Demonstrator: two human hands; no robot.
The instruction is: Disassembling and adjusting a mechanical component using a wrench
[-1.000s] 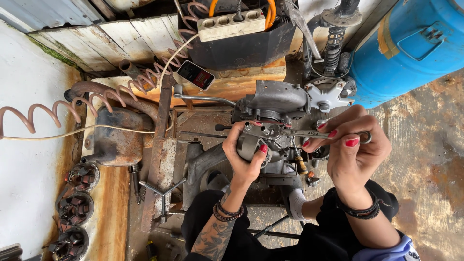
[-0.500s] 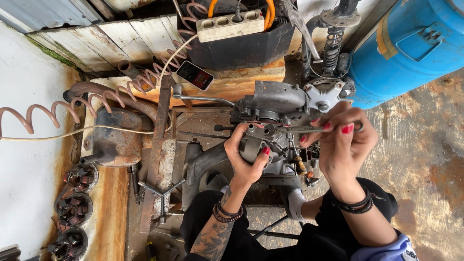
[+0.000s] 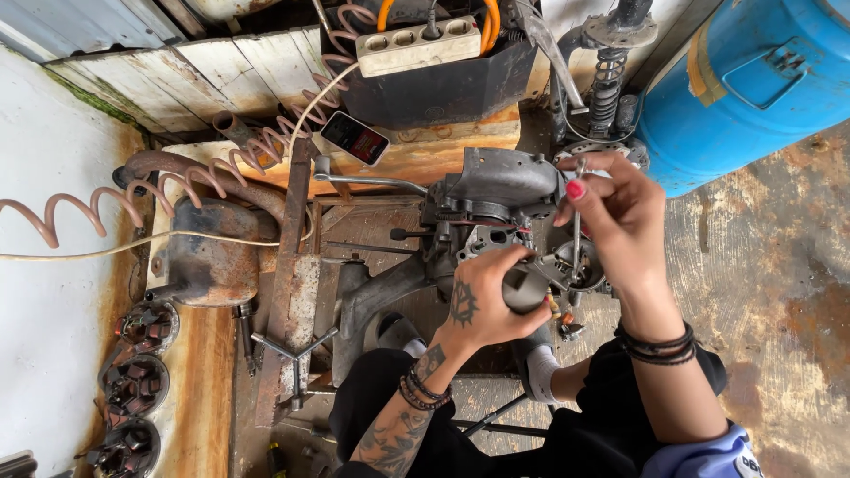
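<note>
A grey metal engine block [image 3: 496, 190] sits on a rusty stand in front of me. My left hand [image 3: 491, 301] wraps around a dark round part [image 3: 524, 289] at the engine's lower front. My right hand [image 3: 615, 217] pinches a thin metal tool [image 3: 576, 232] that points down into the engine's right side. Its fingers close around the shaft, the wrist bearing dark bands.
A blue barrel [image 3: 753, 80] stands at the right. A power strip [image 3: 421, 42] lies on a black box at the top, a phone [image 3: 354, 138] beside it. A coiled hose [image 3: 133, 190], a rusty tank [image 3: 208, 252] and a cross wrench [image 3: 294, 347] lie left.
My right hand has lifted and turned the thin tool from lying sideways to pointing down. My left hand has rolled over, its back now up, onto the round part.
</note>
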